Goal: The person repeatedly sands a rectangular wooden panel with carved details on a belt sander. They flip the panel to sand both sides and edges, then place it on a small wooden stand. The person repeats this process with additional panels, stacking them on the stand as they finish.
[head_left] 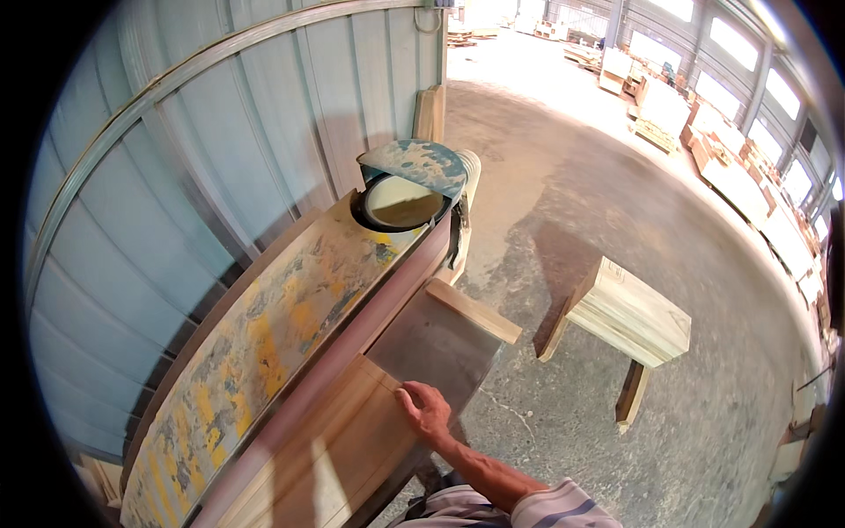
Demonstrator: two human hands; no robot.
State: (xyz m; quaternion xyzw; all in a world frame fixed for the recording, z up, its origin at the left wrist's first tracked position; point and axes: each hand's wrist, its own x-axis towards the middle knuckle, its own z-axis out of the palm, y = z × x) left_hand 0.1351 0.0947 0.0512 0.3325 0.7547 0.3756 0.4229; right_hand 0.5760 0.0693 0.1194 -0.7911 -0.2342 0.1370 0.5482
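Observation:
My right hand [424, 409] is at the far right corner of a flat brown wooden board [334, 440]. Its fingers are bent over the board's edge and hold it. The board lies on the dark metal table [436, 339] of a long belt sander, with its left side along the pinkish sanding belt [334, 352]. A wooden strip [473, 311] crosses the table's far end, apart from the board. My left hand is out of the picture.
The sander's worn yellow and grey top cover [273, 326] runs beside a corrugated metal wall [246, 132]. At its far end is a round drum [405, 202] under a partial lid. A stack of pale boards [629, 312] rests on wooden supports on the floor to the right.

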